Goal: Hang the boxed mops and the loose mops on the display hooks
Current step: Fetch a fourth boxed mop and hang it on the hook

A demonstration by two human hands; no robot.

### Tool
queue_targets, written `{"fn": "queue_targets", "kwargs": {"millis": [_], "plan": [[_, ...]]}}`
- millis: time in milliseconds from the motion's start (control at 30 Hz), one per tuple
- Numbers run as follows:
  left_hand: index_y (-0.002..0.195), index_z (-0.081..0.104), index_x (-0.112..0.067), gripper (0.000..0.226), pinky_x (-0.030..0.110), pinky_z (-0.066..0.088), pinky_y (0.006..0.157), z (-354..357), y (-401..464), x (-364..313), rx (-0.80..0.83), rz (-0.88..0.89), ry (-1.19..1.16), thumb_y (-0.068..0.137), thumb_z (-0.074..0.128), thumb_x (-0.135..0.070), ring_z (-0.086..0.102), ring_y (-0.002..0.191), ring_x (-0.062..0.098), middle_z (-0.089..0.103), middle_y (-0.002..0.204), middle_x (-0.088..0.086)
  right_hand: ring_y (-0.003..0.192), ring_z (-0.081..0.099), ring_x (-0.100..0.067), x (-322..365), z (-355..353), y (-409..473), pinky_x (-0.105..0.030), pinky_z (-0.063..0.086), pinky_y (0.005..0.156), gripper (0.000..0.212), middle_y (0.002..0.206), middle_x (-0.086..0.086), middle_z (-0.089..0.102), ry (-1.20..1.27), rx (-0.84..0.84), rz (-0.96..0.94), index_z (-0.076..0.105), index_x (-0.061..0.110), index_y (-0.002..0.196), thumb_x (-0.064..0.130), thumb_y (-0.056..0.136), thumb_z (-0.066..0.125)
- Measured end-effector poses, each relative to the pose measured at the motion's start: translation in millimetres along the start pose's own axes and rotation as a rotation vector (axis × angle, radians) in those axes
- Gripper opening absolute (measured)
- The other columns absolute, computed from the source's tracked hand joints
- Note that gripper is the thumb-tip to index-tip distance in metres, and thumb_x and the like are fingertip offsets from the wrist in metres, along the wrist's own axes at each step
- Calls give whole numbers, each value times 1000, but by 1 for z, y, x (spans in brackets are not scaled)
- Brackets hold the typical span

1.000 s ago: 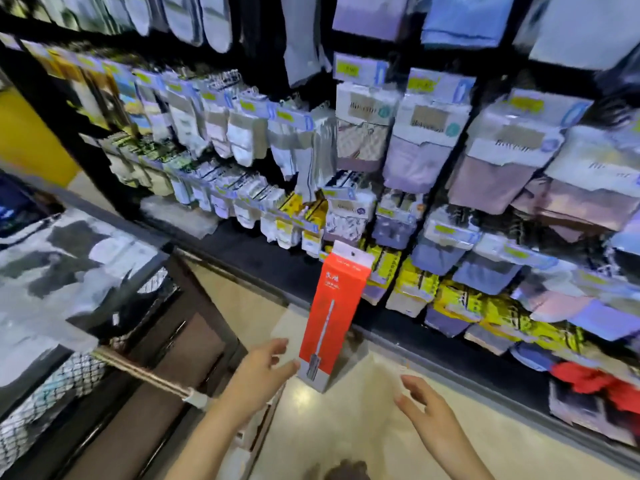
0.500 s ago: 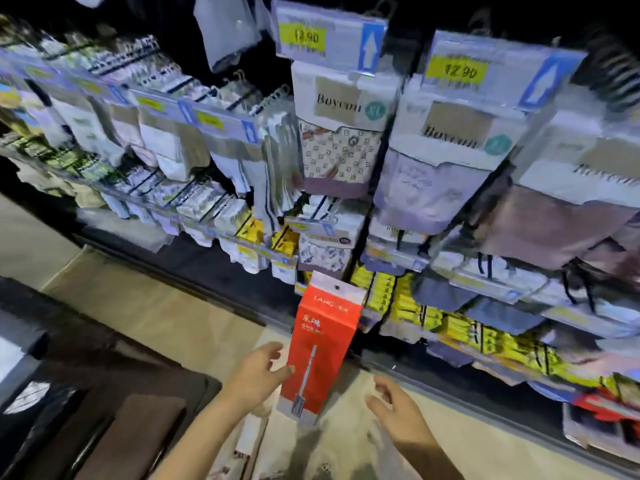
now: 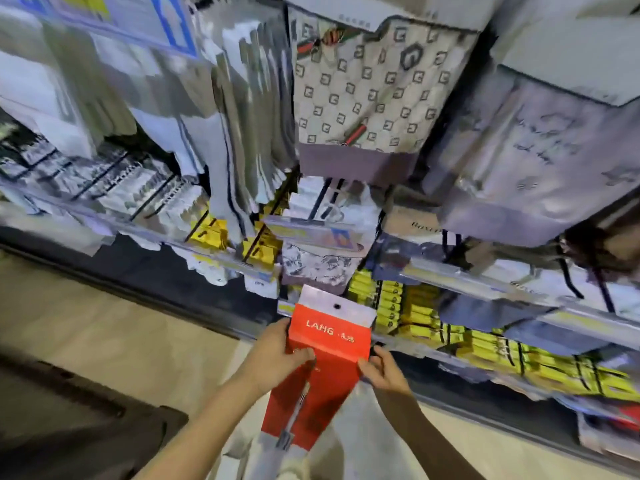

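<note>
Crowded store shelving fills the upper part of the view, dark racks packed with hanging textile packs, and a pale floor runs along the foot of the display. Low in the middle, the left hand (image 3: 277,355) clasps the left edge of the red mop box (image 3: 322,362), thumb laid across its front face and fingers wrapped behind, while the right hand (image 3: 384,370) pinches the right edge with curled fingertips; both grips sit on the upper half, roughly level with each other, so neither hand is clearly nearer the top. The box stands nearly upright between them, its long axis running from the grey base by the wrists up and slightly right to the white hang tab (image 3: 335,304), whose small punched hole (image 3: 336,306) faces the camera. That hole is what the coming move turns on, I judge: it lies above and ahead of both hands and has to meet the tip of a display hook, yet no free hook can be made out here, as the shelving is motion-blurred. Just above the tab hangs a patterned fabric pack (image 3: 317,268) under a blurred price strip (image 3: 311,233), and yellow boxes (image 3: 391,303) crowd the rail just to the right; these would likely brush the tab if it rises straight up. Farther up, a monogram-print pack (image 3: 377,91) overhangs the spot. No loose mops are visible.
</note>
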State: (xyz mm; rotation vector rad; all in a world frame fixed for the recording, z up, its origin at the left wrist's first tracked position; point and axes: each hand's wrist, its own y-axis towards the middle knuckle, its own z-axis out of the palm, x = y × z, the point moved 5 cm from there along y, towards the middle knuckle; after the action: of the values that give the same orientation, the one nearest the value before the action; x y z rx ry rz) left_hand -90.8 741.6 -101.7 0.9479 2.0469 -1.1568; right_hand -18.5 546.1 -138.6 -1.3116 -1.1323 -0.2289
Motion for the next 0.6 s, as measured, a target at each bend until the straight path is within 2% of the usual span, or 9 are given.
{"fn": "queue_targets", "kwargs": {"millis": [67, 100, 167, 233, 300, 367, 433, 533, 600], "plan": [[85, 50, -42, 42, 12, 43, 74, 6, 14, 5, -1, 50, -5, 73, 75, -10, 56, 79, -22, 59, 90, -23, 97, 58, -14, 2, 2, 13, -16, 46, 69, 37, 110, -1, 59, -26, -20, -47, 42, 7, 133, 13, 97, 48], [86, 50, -43, 45, 5, 41, 72, 9, 20, 8, 6, 70, -5, 73, 75, -9, 56, 80, -21, 59, 91, -23, 89, 58, -6, 2, 5, 16, -14, 47, 66, 30, 102, 5, 60, -36, -11, -66, 45, 11, 128, 16, 98, 46], [90, 49, -44, 45, 1, 40, 71, 13, 27, 13, 24, 85, -23, 75, 74, -10, 57, 85, -13, 58, 94, -22, 89, 58, -1, 1, 9, 20, -10, 49, 64, 26, 102, 8, 61, -14, -5, -63, 47, 16, 125, 20, 99, 43], [94, 51, -44, 39, 10, 45, 81, 15, 29, 21, 26, 85, -64, 74, 75, -20, 60, 93, -2, 63, 99, -16, 100, 61, -9, 2, 13, 22, -13, 49, 74, 29, 114, 2, 63, 6, 11, -70, 49, 17, 127, 25, 99, 44], [102, 54, -41, 42, 31, 51, 88, 12, 27, 30, 41, 74, -89, 68, 76, -35, 63, 100, 9, 67, 104, -8, 104, 64, -17, 1, 17, 22, -24, 51, 83, 36, 116, -1, 65, 53, 45, -82, 49, 20, 127, 30, 93, 55], [107, 52, -43, 54, 40, 53, 89, 7, 25, 39, 55, 54, -86, 61, 80, -44, 62, 102, 12, 66, 106, -5, 103, 67, -19, -2, 18, 21, -30, 54, 84, 65, 113, -1, 68, 39, 83, -117, 48, 20, 128, 48, 75, 72], [109, 47, -50, 63, 32, 50, 90, 2, 21, 40, 86, 64, -53, 58, 84, -43, 56, 106, 4, 60, 108, -12, 103, 67, -14, -3, 19, 14, -29, 55, 82, 82, 111, 5, 70, -83, 108, -153, 48, 22, 125, 56, 59, 81], [117, 30, -60, 88, 17, 44, 87, -4, 13, 45, 139, 85, 32, 54, 88, -41, 48, 107, -4, 47, 110, -20, 97, 64, -1, -10, 22, 6, -18, 53, 73, 77, 106, 16, 69, -140, 129, -212, 48, 25, 118, 23, 54, 91], [125, 23, -61, 101, 18, 46, 87, -6, 10, 51, 160, 96, 59, 48, 87, -45, 49, 104, -7, 47, 112, -13, 96, 61, -1, -15, 23, 0, -12, 50, 70, 88, 108, 15, 64, -174, 98, -213, 44, 28, 119, 31, 45, 91]]}}
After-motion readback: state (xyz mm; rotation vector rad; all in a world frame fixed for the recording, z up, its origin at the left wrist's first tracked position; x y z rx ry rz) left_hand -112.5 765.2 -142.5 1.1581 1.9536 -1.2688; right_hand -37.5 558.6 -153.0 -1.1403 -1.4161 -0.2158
